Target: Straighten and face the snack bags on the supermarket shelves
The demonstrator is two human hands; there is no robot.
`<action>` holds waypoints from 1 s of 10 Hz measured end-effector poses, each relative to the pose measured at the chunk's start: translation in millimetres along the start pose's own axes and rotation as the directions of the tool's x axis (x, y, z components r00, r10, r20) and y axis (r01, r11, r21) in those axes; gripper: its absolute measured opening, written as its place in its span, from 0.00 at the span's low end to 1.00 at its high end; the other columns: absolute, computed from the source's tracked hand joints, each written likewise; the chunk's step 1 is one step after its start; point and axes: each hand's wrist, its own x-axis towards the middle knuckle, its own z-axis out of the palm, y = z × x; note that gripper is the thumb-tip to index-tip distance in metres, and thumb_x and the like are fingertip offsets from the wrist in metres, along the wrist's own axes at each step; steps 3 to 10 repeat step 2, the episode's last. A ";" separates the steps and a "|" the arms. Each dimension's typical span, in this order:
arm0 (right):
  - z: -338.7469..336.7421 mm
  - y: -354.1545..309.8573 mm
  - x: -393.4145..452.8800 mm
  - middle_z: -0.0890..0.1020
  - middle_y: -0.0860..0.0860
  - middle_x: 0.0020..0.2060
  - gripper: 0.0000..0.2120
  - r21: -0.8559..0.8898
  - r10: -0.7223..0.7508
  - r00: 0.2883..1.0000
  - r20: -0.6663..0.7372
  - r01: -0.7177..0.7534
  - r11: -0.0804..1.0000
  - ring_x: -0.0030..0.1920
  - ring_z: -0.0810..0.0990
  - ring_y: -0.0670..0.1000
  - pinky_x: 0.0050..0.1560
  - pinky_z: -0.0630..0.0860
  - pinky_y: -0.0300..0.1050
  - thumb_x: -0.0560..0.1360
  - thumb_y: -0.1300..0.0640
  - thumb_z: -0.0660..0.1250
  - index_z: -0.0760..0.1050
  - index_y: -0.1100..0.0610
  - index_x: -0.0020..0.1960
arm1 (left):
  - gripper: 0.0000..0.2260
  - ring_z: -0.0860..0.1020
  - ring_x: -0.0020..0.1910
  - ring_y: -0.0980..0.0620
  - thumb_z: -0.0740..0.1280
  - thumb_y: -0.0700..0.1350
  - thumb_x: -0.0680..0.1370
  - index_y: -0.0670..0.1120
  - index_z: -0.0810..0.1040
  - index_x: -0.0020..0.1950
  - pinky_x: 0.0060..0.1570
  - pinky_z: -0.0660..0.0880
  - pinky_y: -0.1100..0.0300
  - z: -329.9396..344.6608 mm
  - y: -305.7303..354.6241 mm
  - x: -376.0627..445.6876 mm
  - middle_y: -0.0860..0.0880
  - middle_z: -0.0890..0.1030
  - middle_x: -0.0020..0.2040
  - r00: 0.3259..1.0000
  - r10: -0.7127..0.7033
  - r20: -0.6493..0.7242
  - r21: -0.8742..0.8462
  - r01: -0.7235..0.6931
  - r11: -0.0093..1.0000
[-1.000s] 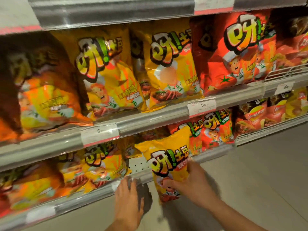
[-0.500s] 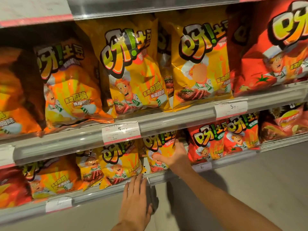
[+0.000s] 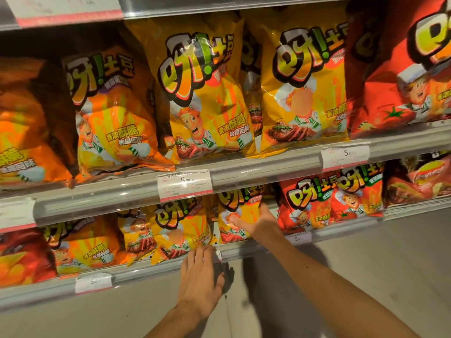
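The right hand (image 3: 258,223) is on the lower shelf (image 3: 256,247). It grips a small yellow snack bag (image 3: 240,211), with the thumb across the bag's front and the other fingers behind its right side. The bag stands up at the front edge of the lower shelf, and its picture faces out. A red snack bag (image 3: 305,206) stands just to its right. Another small yellow bag (image 3: 183,230) leans just to its left, with a gap between the two where the shelf's back wall shows.

The left hand (image 3: 200,274) is flat and open, and it holds nothing. Its fingers are close together and the tips touch the front rail of the lower shelf, just under the leaning yellow bag.

On the upper shelf (image 3: 244,172) big bags stand in a row. There is an orange bag (image 3: 112,113) near the left, then two big yellow bags (image 3: 202,98) in the middle, and a big red bag (image 3: 400,69) at the right end. A white price tag (image 3: 184,185) hangs on the front edge of the upper shelf, right above the two hands.
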 end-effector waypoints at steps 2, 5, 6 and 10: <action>-11.5 -13.7 -20.5 0.80 0.52 0.57 0.36 -0.111 0.089 0.996 -0.017 -0.090 0.990 0.60 0.79 0.55 0.59 0.77 0.50 0.67 0.35 0.77 0.72 0.55 0.65 | 0.23 0.69 0.67 0.51 0.68 0.49 0.78 0.49 0.67 0.72 0.69 0.67 0.56 -30.3 4.6 10.5 0.52 0.71 0.67 0.986 -0.116 0.119 -0.292 0.146 0.945; -11.5 -13.7 -20.5 0.80 0.52 0.57 0.36 -0.111 0.089 0.996 -0.017 -0.090 0.990 0.60 0.79 0.55 0.59 0.77 0.50 0.67 0.35 0.77 0.72 0.55 0.65 | 0.23 0.69 0.67 0.51 0.68 0.49 0.78 0.49 0.67 0.72 0.69 0.67 0.56 -30.3 4.6 10.5 0.52 0.71 0.67 0.986 -0.116 0.119 -0.292 0.146 0.945; -11.5 -13.7 -20.5 0.80 0.52 0.57 0.36 -0.111 0.089 0.996 -0.017 -0.090 0.990 0.60 0.79 0.55 0.59 0.77 0.50 0.67 0.35 0.77 0.72 0.55 0.65 | 0.23 0.69 0.67 0.51 0.68 0.49 0.78 0.49 0.67 0.72 0.69 0.67 0.56 -30.3 4.6 10.5 0.52 0.71 0.67 0.986 -0.116 0.119 -0.292 0.146 0.945; -11.5 -13.7 -20.5 0.80 0.52 0.57 0.36 -0.111 0.089 0.996 -0.017 -0.090 0.990 0.60 0.79 0.55 0.59 0.77 0.50 0.67 0.35 0.77 0.72 0.55 0.65 | 0.23 0.69 0.67 0.51 0.68 0.49 0.78 0.49 0.67 0.72 0.69 0.67 0.56 -30.3 4.6 10.5 0.52 0.71 0.67 0.986 -0.116 0.119 -0.292 0.146 0.945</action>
